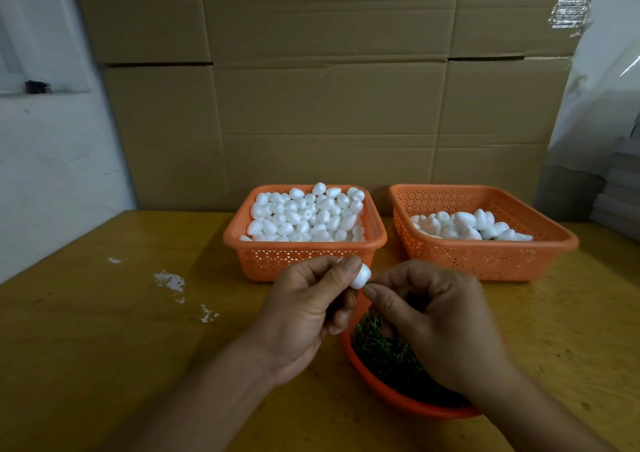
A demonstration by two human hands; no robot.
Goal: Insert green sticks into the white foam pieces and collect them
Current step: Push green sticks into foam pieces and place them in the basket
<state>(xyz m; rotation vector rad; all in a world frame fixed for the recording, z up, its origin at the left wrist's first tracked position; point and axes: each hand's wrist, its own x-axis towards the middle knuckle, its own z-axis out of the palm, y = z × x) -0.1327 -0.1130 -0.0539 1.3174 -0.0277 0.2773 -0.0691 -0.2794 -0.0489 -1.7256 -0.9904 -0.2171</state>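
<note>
Two hands meet over the middle of the counter (104, 313), just in front of the baskets. Left hand (304, 316) pinches a white foam piece (360, 276) between thumb and fingertips, remaining fingers curled under. Right hand (436, 323) is curled, thumb and forefinger pinched on a green stick (368, 282) whose tip sits at the foam piece's lower end; only a sliver of the stick shows, so how far in it goes cannot be told.

At 6 o'clock from the hands, a round orange bowl (381, 391) holds a heap of green sticks (384, 354), partly hidden under the right wrist.

At 12 o'clock, a square orange basket (304, 255) is piled nearly to the rim with loose foam pieces (304, 216). At 1 to 2 o'clock, a second orange basket (485, 254) holds a smaller mound of foam pieces (467, 226) with a hint of green among them.

At 9 o'clock, white smears (171, 281) mark the yellow-brown counter. Behind the baskets stands a wall of cardboard boxes (329, 70); clear plastic sheeting (602, 87) hangs at 2 o'clock.
</note>
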